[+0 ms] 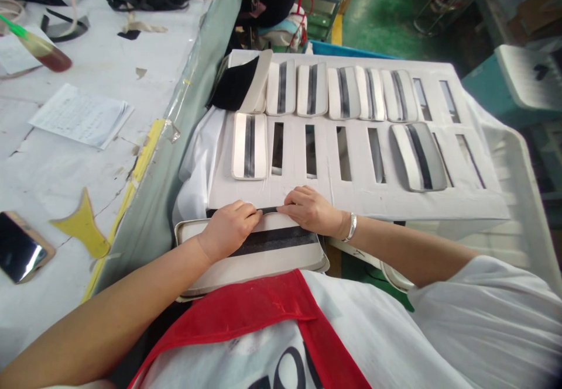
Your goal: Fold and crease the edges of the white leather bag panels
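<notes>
Black strip (268, 209) is pinched by closed fingers of left hand (228, 228) and right hand (309, 209), and is held taut along the far edge of the pad (263, 266) on the lap, probably for alignment. Slotted board (395, 199) is just behind.

Two hands (228, 228) (309, 209), nine striped panels (263, 260), one slotted board (351, 196), one phone (20, 248), one scraper (83, 225)

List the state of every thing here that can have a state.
left hand, pinching the black strip
right hand, fingertips on the black strip
black strip, stretched between both hands
white panel, flat under both hands
slotted board, some slots covered, others open
phone, screen dark
bottle, lying on its side
</notes>
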Available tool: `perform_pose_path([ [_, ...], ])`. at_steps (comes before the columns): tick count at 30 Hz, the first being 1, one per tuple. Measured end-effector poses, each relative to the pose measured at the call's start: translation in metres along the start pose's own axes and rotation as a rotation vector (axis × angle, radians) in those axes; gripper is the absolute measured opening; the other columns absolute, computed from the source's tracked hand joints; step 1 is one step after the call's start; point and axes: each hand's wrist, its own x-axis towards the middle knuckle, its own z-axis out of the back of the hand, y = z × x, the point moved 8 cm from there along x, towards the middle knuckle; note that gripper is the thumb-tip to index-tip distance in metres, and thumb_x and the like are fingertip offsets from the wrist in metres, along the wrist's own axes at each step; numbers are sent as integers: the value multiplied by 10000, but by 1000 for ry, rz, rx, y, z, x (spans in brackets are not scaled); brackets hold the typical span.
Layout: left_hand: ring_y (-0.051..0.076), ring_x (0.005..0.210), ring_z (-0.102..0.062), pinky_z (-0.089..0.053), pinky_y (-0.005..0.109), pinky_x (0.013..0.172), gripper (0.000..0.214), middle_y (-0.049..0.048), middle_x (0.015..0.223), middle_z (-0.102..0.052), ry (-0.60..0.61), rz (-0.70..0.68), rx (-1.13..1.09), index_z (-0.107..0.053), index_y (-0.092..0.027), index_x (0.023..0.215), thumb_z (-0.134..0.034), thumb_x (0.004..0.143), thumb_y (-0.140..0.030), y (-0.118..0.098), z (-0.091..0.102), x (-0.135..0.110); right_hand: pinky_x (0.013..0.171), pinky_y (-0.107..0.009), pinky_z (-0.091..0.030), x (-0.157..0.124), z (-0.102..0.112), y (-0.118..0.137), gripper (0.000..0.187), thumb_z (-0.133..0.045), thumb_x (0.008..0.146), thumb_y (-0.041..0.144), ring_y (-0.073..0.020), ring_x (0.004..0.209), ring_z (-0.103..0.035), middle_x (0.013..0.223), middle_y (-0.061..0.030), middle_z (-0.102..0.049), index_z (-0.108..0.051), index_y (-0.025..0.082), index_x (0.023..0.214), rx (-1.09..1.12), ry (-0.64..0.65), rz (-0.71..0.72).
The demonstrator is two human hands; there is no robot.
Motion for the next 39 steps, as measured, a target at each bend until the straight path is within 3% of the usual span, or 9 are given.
perform_pose_path([
  [6,211,778,-524,-437,329,648,199,89,863,-602,120,-18,92,-644,-112,891,-445,891,-128,-15,-4,7,703,-344,-313,6,-3,27,215,-420,927,151,-183,748,-411,808,-78,-563,-631,115,905,-210,148,203],
  [10,235,851,-515,-443,342,668,195,107,907,-585,179,48,49,-636,-103,898,-442,883,-126,-24,-9,14,693,-353,-329,11,-4,31,248,-399,926,135,-186,738,-430,780,-82,-556,-620,117,815,-198,230,226],
  [13,243,868,-508,-451,349,683,187,113,913,-575,198,76,33,-634,-92,898,-451,861,-100,-30,-10,17,746,-349,-394,8,2,12,217,-426,914,144,-192,827,-502,895,-103,-598,-630,118,984,-3,255,116],
  [16,236,856,-509,-456,344,689,193,111,917,-576,176,95,25,-636,-101,898,-449,854,-81,-31,-8,18,790,-325,-461,-5,14,-20,288,-480,908,202,-175,892,-559,999,-111,-611,-573,129,1171,252,168,-118],
  [19,229,815,-509,-455,343,674,181,96,858,-572,147,116,25,-631,-116,874,-453,858,-88,-26,-9,20,797,-309,-494,-20,22,-35,252,-513,898,230,-163,886,-587,973,-95,-628,-616,148,1112,356,60,-245],
  [25,197,799,-514,-452,320,729,206,66,812,-583,37,178,-64,-599,-150,735,-466,892,-158,-19,-13,28,733,-295,-472,-25,21,-18,226,-451,924,194,-153,783,-551,841,-77,-639,-674,160,909,143,-40,-109],
  [29,189,803,-511,-447,311,739,175,59,835,-596,18,166,-87,-627,-144,846,-460,900,-154,-19,-17,30,720,-292,-426,-26,19,-9,216,-439,931,179,-149,753,-503,827,-62,-630,-654,166,912,-15,-24,-2],
  [33,201,819,-509,-445,317,699,235,73,909,-610,60,77,-27,-619,-145,1060,-440,909,-161,-26,-16,32,732,-291,-393,-26,18,-7,198,-437,935,168,-151,774,-478,849,-58,-622,-635,158,934,-97,27,49],
  [39,216,822,-512,-423,322,629,261,80,914,-601,170,28,25,-635,-149,1030,-399,918,-161,-30,-15,36,739,-313,-366,-19,17,1,212,-418,943,166,-170,801,-472,835,-71,-608,-625,131,915,-189,145,132],
])
